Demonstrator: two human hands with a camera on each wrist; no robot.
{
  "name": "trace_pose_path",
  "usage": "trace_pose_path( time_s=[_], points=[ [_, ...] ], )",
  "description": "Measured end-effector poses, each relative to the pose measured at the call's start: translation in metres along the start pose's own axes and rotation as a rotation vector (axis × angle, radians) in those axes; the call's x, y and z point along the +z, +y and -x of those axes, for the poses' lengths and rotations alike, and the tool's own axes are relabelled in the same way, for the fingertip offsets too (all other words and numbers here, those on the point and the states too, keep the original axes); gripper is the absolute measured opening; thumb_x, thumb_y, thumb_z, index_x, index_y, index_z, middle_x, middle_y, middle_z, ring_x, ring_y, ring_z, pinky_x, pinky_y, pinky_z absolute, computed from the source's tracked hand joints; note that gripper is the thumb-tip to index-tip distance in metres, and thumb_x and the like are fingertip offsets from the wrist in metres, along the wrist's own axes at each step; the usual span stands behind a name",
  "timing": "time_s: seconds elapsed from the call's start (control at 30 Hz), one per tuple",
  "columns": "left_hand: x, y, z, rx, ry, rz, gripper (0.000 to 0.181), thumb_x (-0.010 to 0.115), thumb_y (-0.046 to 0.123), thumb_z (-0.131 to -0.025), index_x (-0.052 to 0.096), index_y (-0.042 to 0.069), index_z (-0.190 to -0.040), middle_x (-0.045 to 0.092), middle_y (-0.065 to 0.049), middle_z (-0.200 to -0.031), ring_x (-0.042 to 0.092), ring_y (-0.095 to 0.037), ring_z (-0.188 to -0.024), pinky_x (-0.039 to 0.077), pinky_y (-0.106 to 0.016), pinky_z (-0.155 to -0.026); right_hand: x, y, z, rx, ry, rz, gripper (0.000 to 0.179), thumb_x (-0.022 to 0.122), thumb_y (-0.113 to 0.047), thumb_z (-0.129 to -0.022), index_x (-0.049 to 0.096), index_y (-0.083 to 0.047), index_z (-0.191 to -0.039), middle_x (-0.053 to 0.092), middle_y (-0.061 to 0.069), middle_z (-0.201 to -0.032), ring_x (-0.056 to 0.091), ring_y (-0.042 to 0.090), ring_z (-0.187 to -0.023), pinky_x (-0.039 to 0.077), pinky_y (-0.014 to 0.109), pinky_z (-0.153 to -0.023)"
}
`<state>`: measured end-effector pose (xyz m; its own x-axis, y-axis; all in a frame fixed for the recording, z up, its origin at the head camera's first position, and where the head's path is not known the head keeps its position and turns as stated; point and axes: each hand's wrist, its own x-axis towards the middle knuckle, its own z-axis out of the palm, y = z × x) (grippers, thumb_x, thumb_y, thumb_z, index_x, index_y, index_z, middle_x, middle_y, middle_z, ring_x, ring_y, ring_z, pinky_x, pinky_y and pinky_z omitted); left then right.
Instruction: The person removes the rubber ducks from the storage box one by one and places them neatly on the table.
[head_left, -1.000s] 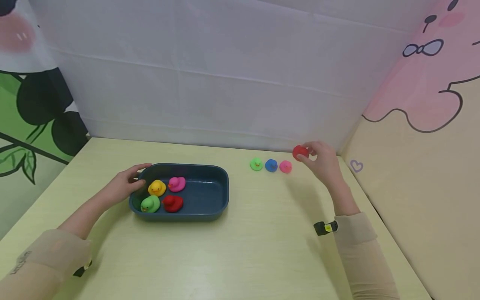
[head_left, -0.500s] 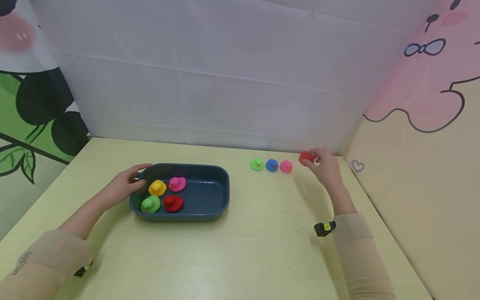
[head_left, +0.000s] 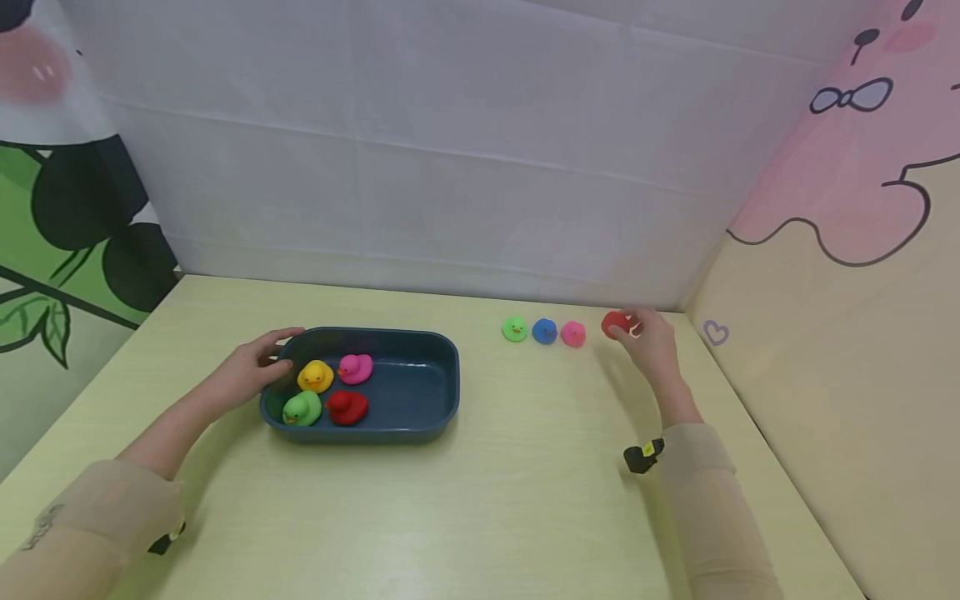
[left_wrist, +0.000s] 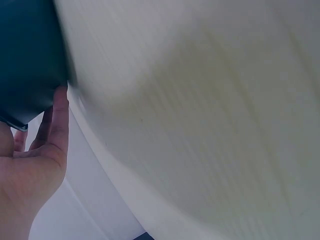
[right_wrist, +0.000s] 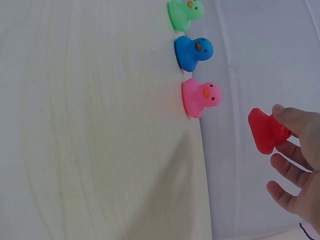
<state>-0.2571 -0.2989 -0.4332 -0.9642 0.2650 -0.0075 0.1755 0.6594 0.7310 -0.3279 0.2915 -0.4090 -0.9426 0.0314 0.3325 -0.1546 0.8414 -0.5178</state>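
Note:
In the head view my right hand [head_left: 654,340] pinches a red rubber duck [head_left: 615,323] near the table's back right edge. The right wrist view shows thumb and forefinger on the duck's head, its flat base [right_wrist: 260,132] facing the table and apart from it. My left hand [head_left: 243,371] holds the left end of a dark blue basin [head_left: 420,433], thumb over the rim and fingers along the outside. Inside the basin sit a yellow duck [head_left: 315,377], a magenta duck [head_left: 355,368], a green duck [head_left: 302,408] and a dark red duck [head_left: 347,407].
Left of the held duck, a light green duck [head_left: 514,328], a blue duck [head_left: 544,332] and a pink duck [head_left: 573,334] stand in a row on the pale wooden table [head_left: 480,517]. A white sheet [head_left: 450,167] hangs behind; a printed panel [head_left: 847,350] borders the right side.
My right hand has moved the red duck slightly right and down towards the table, beyond the pink duck. The left hand and basin have stayed put.

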Motion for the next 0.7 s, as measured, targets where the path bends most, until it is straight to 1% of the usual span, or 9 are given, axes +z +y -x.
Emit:
trace_pose_path(
  time_s=[0.13,0.27,0.47,0.7],
  points=[
    [0.0,-0.001,0.0,0.005,0.0,0.009,0.055,0.047,0.016,-0.097,0.028,0.008,-0.148,0.031,-0.034,-0.143,0.046,-0.052,-0.118,0.045,-0.056,-0.092,0.006,0.007,-0.003,0.023,-0.009,0.004,0.032,0.067,-0.022,-0.087,0.061,-0.004,-0.114,0.058,0.014,-0.097,0.052,0.03,-0.09,0.045,0.038,-0.075],
    [0.0,0.0,0.001,-0.004,0.0,0.007,0.055,0.047,0.017,-0.097,0.028,0.009,-0.148,0.032,-0.033,-0.143,0.045,-0.052,-0.119,0.044,-0.056,-0.092,0.012,0.013,-0.005,0.057,-0.026,0.002,0.033,0.067,-0.021,-0.088,0.061,-0.003,-0.115,0.058,0.016,-0.098,0.051,0.03,-0.09,0.045,0.037,-0.074],
    [0.0,0.003,0.001,-0.014,-0.006,0.01,0.055,0.047,0.017,-0.097,0.027,0.009,-0.148,0.031,-0.034,-0.143,0.045,-0.052,-0.119,0.044,-0.057,-0.093,0.019,0.019,-0.006,0.109,-0.07,-0.003,0.035,0.066,-0.022,-0.089,0.059,-0.004,-0.118,0.058,0.017,-0.101,0.052,0.031,-0.092,0.046,0.038,-0.077],
    [-0.001,0.003,0.001,-0.016,-0.006,0.008,0.056,0.047,0.017,-0.097,0.027,0.009,-0.148,0.031,-0.034,-0.143,0.043,-0.053,-0.12,0.043,-0.057,-0.093,0.028,0.028,-0.012,0.122,-0.077,-0.021,0.037,0.066,-0.021,-0.088,0.059,-0.003,-0.12,0.058,0.019,-0.104,0.053,0.033,-0.094,0.046,0.041,-0.08]
  ],
)
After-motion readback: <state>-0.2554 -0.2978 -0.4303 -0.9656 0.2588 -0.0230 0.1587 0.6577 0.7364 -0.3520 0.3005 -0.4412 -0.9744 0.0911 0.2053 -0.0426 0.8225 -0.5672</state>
